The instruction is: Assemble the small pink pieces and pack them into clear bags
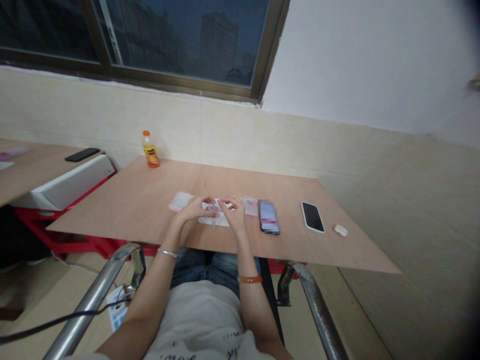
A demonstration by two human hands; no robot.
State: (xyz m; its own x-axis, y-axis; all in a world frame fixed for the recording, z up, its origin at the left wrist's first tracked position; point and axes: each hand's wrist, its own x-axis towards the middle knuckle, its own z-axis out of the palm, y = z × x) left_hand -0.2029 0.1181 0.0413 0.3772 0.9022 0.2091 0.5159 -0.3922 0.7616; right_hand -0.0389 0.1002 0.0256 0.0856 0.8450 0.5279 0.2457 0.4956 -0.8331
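My left hand (197, 207) reaches in from the left with thumb and fingers curled around a small pinkish, partly see-through thing (212, 207), too small to name. Close by on the right, my right hand (233, 209) has its thumb and fingertips drawn together in a pinch near the same thing; what they hold is too small to make out. Beneath both hands lies a white sheet of paper (204, 220). A clear plastic bag with a pink edge (181, 201) rests beside my left hand. Another clear bag with pinkish contents (250, 205) lies just past my right hand.
On the wooden table (285, 192), right of my hands, are a phone with a lit, blurred screen (269, 217), a white-edged phone (312, 217) and a small white case (341, 230). An orange drink bottle (151, 151) stands at the back left. A white box (75, 182) sits farther left.
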